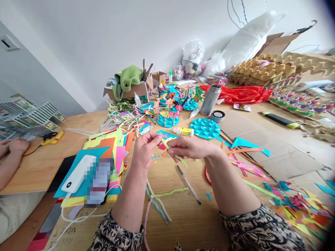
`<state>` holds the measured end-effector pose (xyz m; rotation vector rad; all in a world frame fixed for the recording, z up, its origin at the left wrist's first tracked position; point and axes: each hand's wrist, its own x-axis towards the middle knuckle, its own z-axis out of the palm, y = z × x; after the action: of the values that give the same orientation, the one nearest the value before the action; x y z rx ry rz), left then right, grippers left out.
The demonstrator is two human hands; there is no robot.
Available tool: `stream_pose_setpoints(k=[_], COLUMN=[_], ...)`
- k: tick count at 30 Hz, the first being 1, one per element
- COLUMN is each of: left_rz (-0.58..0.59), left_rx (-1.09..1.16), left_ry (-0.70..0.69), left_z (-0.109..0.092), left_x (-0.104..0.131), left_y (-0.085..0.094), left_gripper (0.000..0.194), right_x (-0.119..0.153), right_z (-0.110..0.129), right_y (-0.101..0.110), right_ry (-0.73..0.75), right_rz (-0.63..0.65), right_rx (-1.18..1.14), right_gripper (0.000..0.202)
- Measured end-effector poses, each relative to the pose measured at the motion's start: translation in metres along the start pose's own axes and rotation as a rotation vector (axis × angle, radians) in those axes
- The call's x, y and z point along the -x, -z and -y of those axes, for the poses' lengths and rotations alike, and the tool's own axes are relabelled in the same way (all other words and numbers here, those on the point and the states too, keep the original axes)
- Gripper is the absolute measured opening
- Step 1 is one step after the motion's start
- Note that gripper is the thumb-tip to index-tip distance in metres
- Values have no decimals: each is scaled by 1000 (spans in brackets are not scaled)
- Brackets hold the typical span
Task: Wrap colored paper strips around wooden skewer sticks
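Between my two hands runs a thin yellow-green twisted paper strip point(185, 161). My left hand point(146, 148) pinches its upper end between thumb and fingers. Around its lower part the fingers of my right hand point(187, 148) are closed, and a short tail hangs below them. On the table under my hands lie a pink twisted strip point(146, 219), a green one point(171, 191) and a light blue one point(158, 207). A pen point(188, 184) rests right of these strips. Just beyond my hands are a yellow glue bottle point(185, 131) and small paper cut-outs, partly hidden.
A blue dimpled disc point(205, 128) and a metal flask point(210, 100) stand farther back. At left, a power bank point(80, 174) and a phone point(99, 181) lie on coloured paper. Paper scraps point(300, 205) cover the right side. Another person's arm point(12, 157) rests at far left.
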<state>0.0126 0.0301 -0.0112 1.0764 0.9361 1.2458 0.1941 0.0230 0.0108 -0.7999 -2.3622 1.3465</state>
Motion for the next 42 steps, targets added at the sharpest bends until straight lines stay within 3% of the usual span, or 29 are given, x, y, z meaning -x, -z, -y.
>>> stream_pose_setpoints(k=[4, 14, 17, 20, 24, 28, 34, 37, 42], left_rz=[-83, -98, -142, -109, -91, -82, -35, -17, 3], left_rx=[-69, -55, -42, -61, -33, -15, -34, -44, -71], left_ry=[-94, -149, -158, -142, -108, -114, -90, -73, -37], left_z=[3, -2, -10, -14, -15, -17, -18, -17, -16], left_x=[1, 0, -2, -2, -1, -1, 0, 1, 2], left_y=[-2, 5, 13, 16, 16, 16, 15, 14, 12], left_gripper=[15, 15, 16, 17, 19, 18, 18, 20, 22], right_x=[1, -1, -6, -16, -31, -27, 25, 37, 33], right_z=[-2, -3, -11, -27, -48, -57, -70, -81, -96], right_y=[1, -4, -5, -13, -28, -20, 29, 35, 25], right_ry=[-12, -44, -267, -574, -676, -764, -1026, -1077, -1130], right_rz=[-12, -70, -52, 147, 243, 187, -73, -67, 19], right_rx=[-11, -140, 17, 348, 407, 451, 625, 607, 551], right_gripper=[28, 37, 42, 36, 40, 34, 21, 23, 25])
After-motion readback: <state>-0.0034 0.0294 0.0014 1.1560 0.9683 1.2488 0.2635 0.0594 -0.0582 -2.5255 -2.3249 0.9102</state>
